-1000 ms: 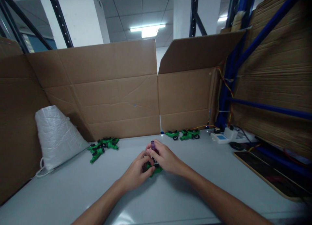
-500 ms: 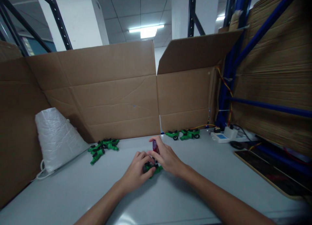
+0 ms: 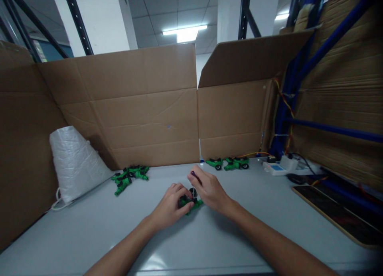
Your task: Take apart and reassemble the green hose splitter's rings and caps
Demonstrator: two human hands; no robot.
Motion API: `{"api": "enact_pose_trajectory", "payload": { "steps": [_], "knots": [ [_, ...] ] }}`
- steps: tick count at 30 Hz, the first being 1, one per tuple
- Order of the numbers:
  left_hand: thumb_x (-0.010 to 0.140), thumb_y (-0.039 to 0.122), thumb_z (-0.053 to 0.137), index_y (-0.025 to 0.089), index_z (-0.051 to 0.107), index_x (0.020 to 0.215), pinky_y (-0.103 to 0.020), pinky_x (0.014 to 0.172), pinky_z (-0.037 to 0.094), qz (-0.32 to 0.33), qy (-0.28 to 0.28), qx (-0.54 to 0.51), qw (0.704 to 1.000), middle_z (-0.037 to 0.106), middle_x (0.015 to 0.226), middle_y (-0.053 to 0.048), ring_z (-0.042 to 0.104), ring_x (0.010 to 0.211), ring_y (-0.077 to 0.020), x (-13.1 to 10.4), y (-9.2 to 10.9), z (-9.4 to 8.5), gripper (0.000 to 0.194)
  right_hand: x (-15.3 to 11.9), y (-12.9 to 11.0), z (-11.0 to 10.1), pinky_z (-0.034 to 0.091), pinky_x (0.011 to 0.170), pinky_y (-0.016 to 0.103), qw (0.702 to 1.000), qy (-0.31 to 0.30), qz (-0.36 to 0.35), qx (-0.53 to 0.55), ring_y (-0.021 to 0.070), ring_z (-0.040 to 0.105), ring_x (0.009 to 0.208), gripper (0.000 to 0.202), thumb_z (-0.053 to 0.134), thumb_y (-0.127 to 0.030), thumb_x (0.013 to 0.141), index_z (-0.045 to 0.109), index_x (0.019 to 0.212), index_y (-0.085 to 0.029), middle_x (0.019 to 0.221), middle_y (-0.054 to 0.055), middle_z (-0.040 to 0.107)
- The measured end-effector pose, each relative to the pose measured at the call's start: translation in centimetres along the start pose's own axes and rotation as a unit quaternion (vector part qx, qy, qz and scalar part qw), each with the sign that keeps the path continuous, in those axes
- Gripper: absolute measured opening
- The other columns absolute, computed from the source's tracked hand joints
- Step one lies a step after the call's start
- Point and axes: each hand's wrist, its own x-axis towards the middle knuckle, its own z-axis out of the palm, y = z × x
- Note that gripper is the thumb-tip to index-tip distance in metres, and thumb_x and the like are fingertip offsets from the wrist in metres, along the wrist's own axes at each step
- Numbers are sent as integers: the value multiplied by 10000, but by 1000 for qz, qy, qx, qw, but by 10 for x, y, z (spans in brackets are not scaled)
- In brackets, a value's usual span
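At the middle of the table, my left hand (image 3: 173, 204) holds a green and black toy vehicle (image 3: 196, 205) with its fingers and thumb around the left side. A black wheel (image 3: 193, 192) shows at the toy's top. My right hand (image 3: 209, 188) is closed on the dark handle of a screwdriver (image 3: 193, 191), whose thin metal shaft points down at the toy by the wheel. Where the tip meets the toy is too small to make out.
Green toy parts (image 3: 122, 185) lie at the back left beside a white wrapped bag (image 3: 77, 164). More green toys (image 3: 236, 163) stand at the back by the cardboard wall (image 3: 143, 124). A power strip (image 3: 275, 168) and a dark flat panel (image 3: 335, 216) are at right.
My right hand has turned, and the screwdriver's shaft now shows below its fingers. The wheel on the toy has come into sight. The view has shifted slightly.
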Motion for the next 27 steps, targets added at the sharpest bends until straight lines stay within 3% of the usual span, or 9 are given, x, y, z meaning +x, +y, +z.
{"api": "enact_pose_trajectory", "payload": {
  "steps": [4,9,13,17,21,27],
  "knots": [
    [980,367,668,230,672,1033,-376,975,451,-3,-1,-5,1000,664,1092,-68,577,1076,-255,0,1,0,147,4,1,-3,399,734,310,999,43,-13,22,197,537,785,276,602,-407,1032,582,820,-231,840,19,567],
    [977,384,680,225,669,1020,-357,967,451,-7,0,-11,1000,678,1075,-57,605,1064,-243,0,-1,1,165,8,4,-2,458,751,307,990,28,4,139,197,576,853,218,665,-408,990,713,895,-217,905,35,598],
    [984,382,674,219,666,1034,-350,964,452,-11,-3,-24,1000,700,1047,-52,631,1024,-232,0,-2,3,170,8,7,2,471,688,289,978,37,49,199,178,586,780,210,733,-409,927,686,992,-215,872,16,628],
    [988,398,664,220,676,1038,-361,967,460,-17,-14,-33,999,717,1058,-62,641,1031,-241,1,-3,3,185,7,6,4,462,597,260,966,11,68,249,159,586,705,241,661,-449,967,663,1008,-212,823,9,630],
    [981,399,672,218,692,1036,-375,988,462,-17,-8,-35,999,719,1063,-69,641,1035,-244,1,-4,3,190,6,5,7,320,413,215,941,-23,111,318,82,418,480,360,592,-563,990,633,1078,-217,835,-9,620],
    [988,415,663,216,702,1052,-371,978,485,-9,-16,-52,998,719,1068,-78,649,1027,-243,2,-4,3,213,10,6,9,348,409,210,901,-43,147,406,80,382,499,451,628,-662,932,608,1027,-222,823,-19,568]
  ]
}}
